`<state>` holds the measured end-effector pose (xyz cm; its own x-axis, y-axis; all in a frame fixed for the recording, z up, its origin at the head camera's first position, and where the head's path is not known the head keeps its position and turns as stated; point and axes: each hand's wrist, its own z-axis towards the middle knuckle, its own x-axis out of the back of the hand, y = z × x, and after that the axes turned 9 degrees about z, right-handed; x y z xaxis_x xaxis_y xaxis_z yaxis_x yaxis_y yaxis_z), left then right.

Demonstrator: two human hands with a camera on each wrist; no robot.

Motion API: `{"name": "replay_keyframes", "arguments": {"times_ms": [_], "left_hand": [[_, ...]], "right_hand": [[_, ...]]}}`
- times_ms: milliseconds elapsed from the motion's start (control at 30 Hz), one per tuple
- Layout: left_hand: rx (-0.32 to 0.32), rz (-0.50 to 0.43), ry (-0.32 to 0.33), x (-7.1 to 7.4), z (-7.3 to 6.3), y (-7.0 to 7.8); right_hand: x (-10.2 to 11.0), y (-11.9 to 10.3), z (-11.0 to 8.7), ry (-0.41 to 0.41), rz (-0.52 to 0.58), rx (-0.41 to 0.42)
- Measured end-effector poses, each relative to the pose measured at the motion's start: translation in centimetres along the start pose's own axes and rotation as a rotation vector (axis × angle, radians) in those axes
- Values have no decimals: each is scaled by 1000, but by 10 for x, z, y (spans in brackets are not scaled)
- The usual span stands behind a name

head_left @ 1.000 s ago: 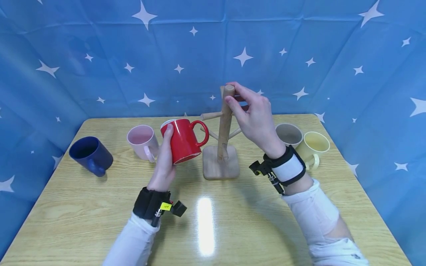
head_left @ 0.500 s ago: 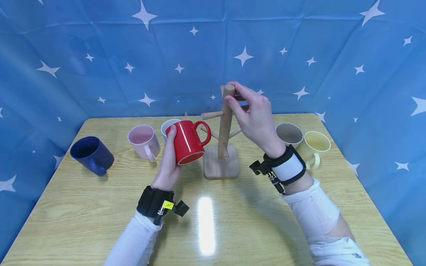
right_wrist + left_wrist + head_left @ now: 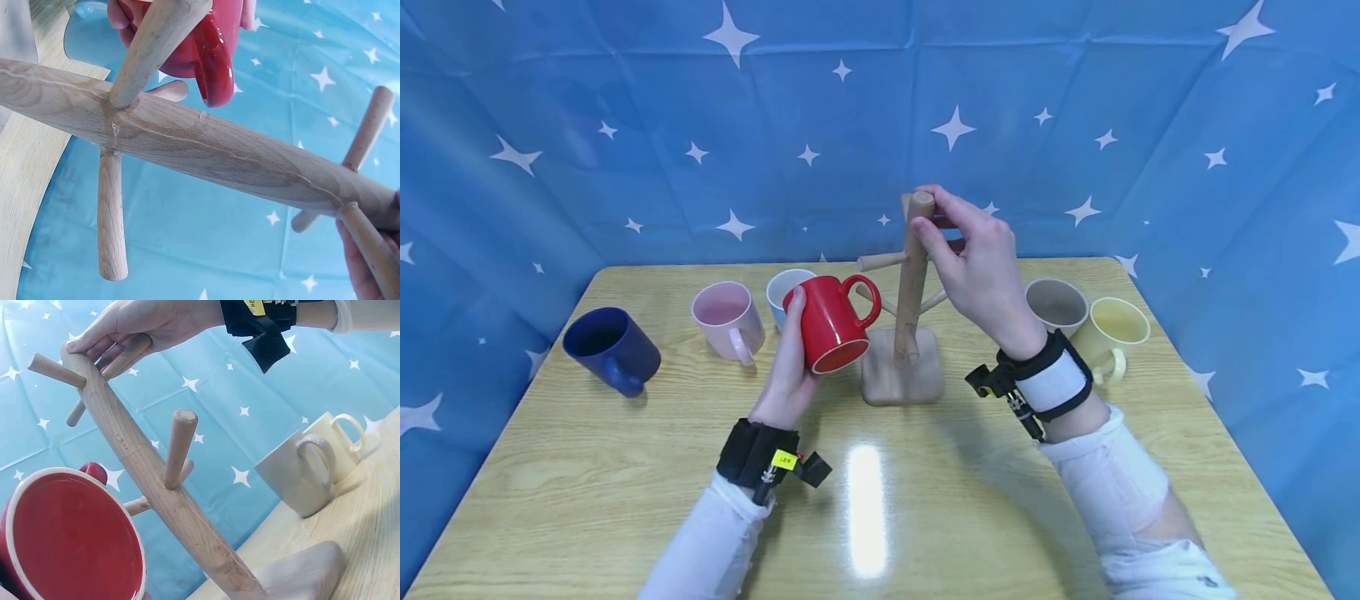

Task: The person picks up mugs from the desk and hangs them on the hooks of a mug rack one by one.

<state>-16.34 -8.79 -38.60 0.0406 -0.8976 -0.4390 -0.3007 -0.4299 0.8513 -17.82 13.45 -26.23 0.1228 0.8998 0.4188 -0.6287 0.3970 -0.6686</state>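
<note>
My left hand grips a red mug round its body and holds it tilted above the table. The mug's handle points right, close to the pegs of a wooden mug tree; its base faces the left wrist view. At the top of the tree's post, my right hand pinches the wood between thumb and fingers. Several pegs stick out from the post, and in the right wrist view the red handle appears just behind a lower peg. No mug hangs on the pegs that show.
On the left of the table stand a dark blue mug, a pink mug and a pale blue mug, partly hidden by the red one. A grey mug and a yellow mug stand at the right. Behind hangs a blue starry cloth.
My left hand has moved the red mug to the right and slightly down, uncovering more of the pale blue mug. My right hand has kept its place on the post.
</note>
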Motion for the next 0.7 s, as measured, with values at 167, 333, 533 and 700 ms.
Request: {"name": "replay_keyframes", "arguments": {"times_ms": [167, 333, 533, 700], "left_hand": [[22, -26, 0, 0, 0, -2], [26, -35, -13, -1, 1, -3], [41, -51, -12, -1, 3, -4], [58, -70, -16, -2, 4, -5]], "right_hand": [[-1, 1, 0, -1, -4, 15], [-1, 1, 0, 4, -9, 20], [0, 2, -1, 8, -16, 15], [0, 2, -1, 14, -19, 24]]}}
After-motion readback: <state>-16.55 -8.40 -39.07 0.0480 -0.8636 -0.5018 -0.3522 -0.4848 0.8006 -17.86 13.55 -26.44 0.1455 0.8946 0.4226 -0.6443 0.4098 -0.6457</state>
